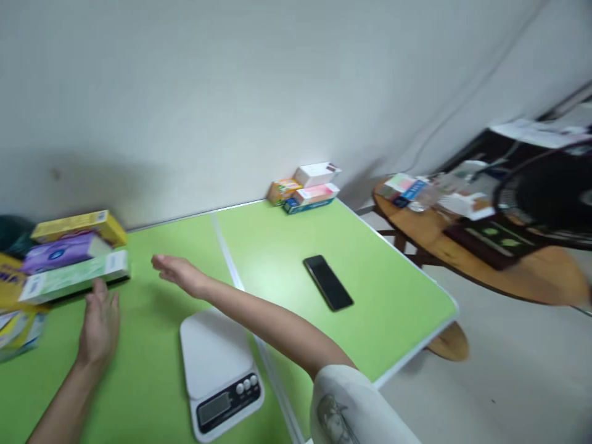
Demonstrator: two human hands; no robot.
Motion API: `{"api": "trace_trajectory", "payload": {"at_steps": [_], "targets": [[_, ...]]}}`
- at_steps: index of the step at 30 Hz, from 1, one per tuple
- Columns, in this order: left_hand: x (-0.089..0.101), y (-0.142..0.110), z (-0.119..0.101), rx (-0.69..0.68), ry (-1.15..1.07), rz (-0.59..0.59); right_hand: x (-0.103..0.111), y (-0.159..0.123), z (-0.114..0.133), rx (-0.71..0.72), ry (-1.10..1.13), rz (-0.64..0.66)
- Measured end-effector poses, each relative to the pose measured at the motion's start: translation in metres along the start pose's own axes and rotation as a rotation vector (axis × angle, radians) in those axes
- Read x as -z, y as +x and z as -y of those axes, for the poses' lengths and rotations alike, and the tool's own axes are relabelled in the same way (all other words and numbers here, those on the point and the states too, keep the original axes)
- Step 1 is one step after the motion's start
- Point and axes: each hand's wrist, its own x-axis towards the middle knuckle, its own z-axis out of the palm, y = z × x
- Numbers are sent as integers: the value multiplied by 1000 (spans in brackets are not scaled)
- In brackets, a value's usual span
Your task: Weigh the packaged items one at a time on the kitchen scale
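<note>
My left hand (98, 320) is at the left, fingers stretched upward beside the front edge of a long green and white box (76, 277). Whether the fingertips touch that box I cannot tell. A purple packet (65, 251) and a yellow box (81, 227) lie just behind it. My right hand (178, 274) hovers over the table, flat with fingers out and holding nothing; its forearm crosses above a white kitchen scale (217, 351). The scale's dark display faces me.
A black phone (328, 282) lies on the green table (393, 308). Several small boxes (314, 191) are stacked by the wall. At the far left are more yellow packages (12, 283). A wooden side table (416, 240) at right holds clutter and a dark fan (546, 185).
</note>
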Motion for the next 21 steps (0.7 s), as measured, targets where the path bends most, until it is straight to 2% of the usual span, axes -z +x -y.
{"api": "trace_trajectory", "payload": {"at_steps": [1,2,3,5,6,7,10,13,16,18,21], "targets": [[-17,-12,-3,76,-3,58,24,-24,5,-7,18,56],[-36,-24,-5,152,6,145,51,-51,10,-33,51,190],[-57,-35,-6,216,25,252,79,-79,14,-73,69,261],[-102,-53,-10,277,78,468,140,-135,20,-132,66,272],[-127,-59,-12,279,105,556,171,-159,22,-139,73,199],[-153,-63,-15,267,127,625,202,-180,23,-125,86,66],[-235,-63,-25,170,164,734,293,-219,29,-17,121,-325],[-316,-47,-30,60,189,738,378,-225,36,99,144,-607],[-390,-16,-28,0,181,672,448,-208,46,172,152,-831],[-434,8,-25,-29,175,615,482,-189,52,207,142,-934],[-488,38,-18,-69,153,519,515,-157,59,271,97,-1031]]}}
